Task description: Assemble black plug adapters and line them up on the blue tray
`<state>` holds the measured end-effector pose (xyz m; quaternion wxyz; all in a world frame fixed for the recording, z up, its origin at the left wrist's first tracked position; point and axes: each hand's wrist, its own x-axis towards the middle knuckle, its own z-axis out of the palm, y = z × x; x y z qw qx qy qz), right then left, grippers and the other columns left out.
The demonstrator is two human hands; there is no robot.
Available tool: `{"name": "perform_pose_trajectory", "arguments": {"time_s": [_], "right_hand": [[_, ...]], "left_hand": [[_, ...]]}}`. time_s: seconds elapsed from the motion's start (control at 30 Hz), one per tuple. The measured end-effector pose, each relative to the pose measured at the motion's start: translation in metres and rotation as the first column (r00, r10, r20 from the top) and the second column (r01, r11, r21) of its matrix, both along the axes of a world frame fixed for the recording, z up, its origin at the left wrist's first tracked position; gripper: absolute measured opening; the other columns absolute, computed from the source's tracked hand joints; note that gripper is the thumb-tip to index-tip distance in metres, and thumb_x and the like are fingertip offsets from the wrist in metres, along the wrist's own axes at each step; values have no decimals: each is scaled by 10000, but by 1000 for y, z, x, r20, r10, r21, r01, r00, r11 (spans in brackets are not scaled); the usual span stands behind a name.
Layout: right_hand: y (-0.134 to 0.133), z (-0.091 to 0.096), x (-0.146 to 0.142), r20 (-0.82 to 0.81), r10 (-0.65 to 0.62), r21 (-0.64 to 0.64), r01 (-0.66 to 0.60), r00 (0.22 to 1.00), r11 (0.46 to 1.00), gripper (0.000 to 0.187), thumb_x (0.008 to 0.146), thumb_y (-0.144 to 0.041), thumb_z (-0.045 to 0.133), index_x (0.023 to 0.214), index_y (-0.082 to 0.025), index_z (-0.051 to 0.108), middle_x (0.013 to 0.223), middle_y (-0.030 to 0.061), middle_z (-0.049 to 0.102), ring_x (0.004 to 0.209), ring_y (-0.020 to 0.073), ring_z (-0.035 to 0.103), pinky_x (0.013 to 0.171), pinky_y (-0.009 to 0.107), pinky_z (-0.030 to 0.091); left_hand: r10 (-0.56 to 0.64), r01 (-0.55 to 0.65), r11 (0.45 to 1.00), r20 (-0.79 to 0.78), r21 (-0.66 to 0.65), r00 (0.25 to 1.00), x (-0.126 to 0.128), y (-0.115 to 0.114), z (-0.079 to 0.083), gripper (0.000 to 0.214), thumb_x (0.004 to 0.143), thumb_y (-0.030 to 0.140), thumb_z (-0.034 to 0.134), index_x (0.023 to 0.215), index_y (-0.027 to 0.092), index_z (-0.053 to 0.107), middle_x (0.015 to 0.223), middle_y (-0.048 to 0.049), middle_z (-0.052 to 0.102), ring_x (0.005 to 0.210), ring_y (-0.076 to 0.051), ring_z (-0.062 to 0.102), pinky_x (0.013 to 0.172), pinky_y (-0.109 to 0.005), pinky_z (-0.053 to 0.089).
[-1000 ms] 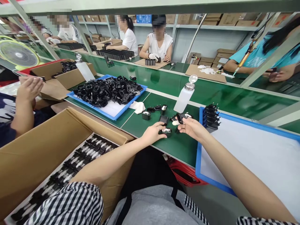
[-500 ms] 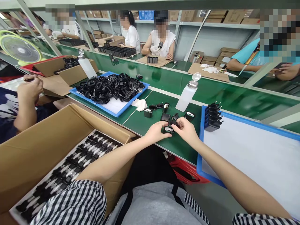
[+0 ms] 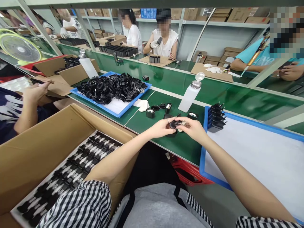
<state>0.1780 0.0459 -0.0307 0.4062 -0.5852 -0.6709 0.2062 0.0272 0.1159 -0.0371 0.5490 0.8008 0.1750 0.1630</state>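
My left hand [image 3: 159, 128] and my right hand [image 3: 193, 128] meet over the green bench, both pinching one small black plug part [image 3: 175, 123] held just above the surface. Several loose black parts [image 3: 161, 109] lie on the bench right behind my hands. A row of black parts [image 3: 215, 116] stands at the far left corner of the blue-rimmed white tray [image 3: 251, 152] to my right. A white dispenser bottle [image 3: 190, 94] stands behind the loose parts.
A blue tray heaped with black parts [image 3: 111, 89] sits at the left with a white cloth [image 3: 142, 105] beside it. A large cardboard box [image 3: 42, 148] with rows of parts stands at my left knee. Other people sit at the left and across the belt.
My hands lifted the black part off the bench and brought it up between both sets of fingers. The person at the left raised a hand.
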Motion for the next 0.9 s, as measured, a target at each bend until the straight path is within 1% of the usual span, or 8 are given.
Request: {"name": "perform_pose_trajectory", "arguments": {"time_s": [0.03, 0.1, 0.2, 0.27, 0.37, 0.47, 0.63, 0.9], "right_hand": [[0, 0, 1, 60, 1, 10, -2, 998, 1000, 184, 671, -262, 527, 845, -205, 548, 690, -19, 522, 486, 106, 448, 518, 246, 382], [-1, 0, 1, 175, -52, 17, 50, 983, 999, 118, 662, -230, 568, 775, -201, 584, 656, -15, 499, 515, 113, 452, 538, 245, 381], [-3, -4, -3, 320, -140, -15, 153, 937, 988, 126, 643, -208, 629, 766, -197, 601, 662, -8, 467, 548, 120, 453, 560, 250, 380], [-4, -8, -6, 378, -136, -62, 172, 916, 983, 126, 658, -210, 632, 778, -192, 600, 677, -3, 467, 572, 126, 459, 572, 255, 380], [-4, -12, -10, 413, -90, -114, 150, 906, 982, 118, 692, -208, 608, 807, -185, 593, 663, -3, 473, 605, 136, 464, 577, 252, 376], [-2, -14, -10, 403, -31, -150, 100, 915, 984, 211, 688, -182, 613, 895, -173, 575, 657, -5, 486, 622, 138, 467, 592, 246, 382], [1, -13, -8, 402, 24, -165, 47, 915, 985, 216, 644, -135, 648, 849, -163, 588, 661, -6, 515, 620, 137, 476, 582, 234, 387], [5, -10, -10, 431, 77, -277, 51, 899, 960, 169, 646, -146, 654, 803, -149, 593, 760, 23, 564, 640, 149, 512, 594, 246, 387]], "left_hand": [[-26, 27, 999, -39, 29, 999, -2, 2, 1, 570, 678, 217, 474, 1204, 94, 292, 963, -64, 546, 756, -127, 525, 679, -243, 428], [28, -5, 987, -141, 161, 990, -6, 6, 3, 582, 664, 240, 497, 1196, 92, 313, 957, -68, 543, 764, -135, 516, 683, -248, 423], [196, -94, 915, -230, 393, 953, -12, 9, 2, 638, 601, 253, 564, 1182, 105, 344, 1061, -87, 486, 805, -146, 505, 715, -249, 414], [224, -79, 877, -258, 474, 940, -13, 8, 0, 629, 577, 267, 590, 1153, 113, 388, 1113, -91, 453, 819, -151, 505, 736, -249, 407], [209, -30, 850, -284, 525, 936, -10, 4, -2, 461, 620, 288, 560, 1053, 142, 492, 1028, -63, 517, 818, -156, 513, 737, -249, 400], [207, -8, 836, -302, 548, 931, -6, 1, -3, 346, 669, 291, 515, 996, 178, 534, 890, -33, 572, 806, -156, 523, 703, -241, 401], [229, 19, 799, -333, 601, 915, -3, 2, -2, 349, 663, 297, 535, 992, 178, 539, 947, -44, 569, 890, -170, 510, 723, -228, 395], [193, 258, 754, -578, 605, 793, 10, 8, 20, 310, 614, 307, 587, 883, 153, 599, 755, -62, 608, 752, -211, 559, 605, -245, 410]]}}
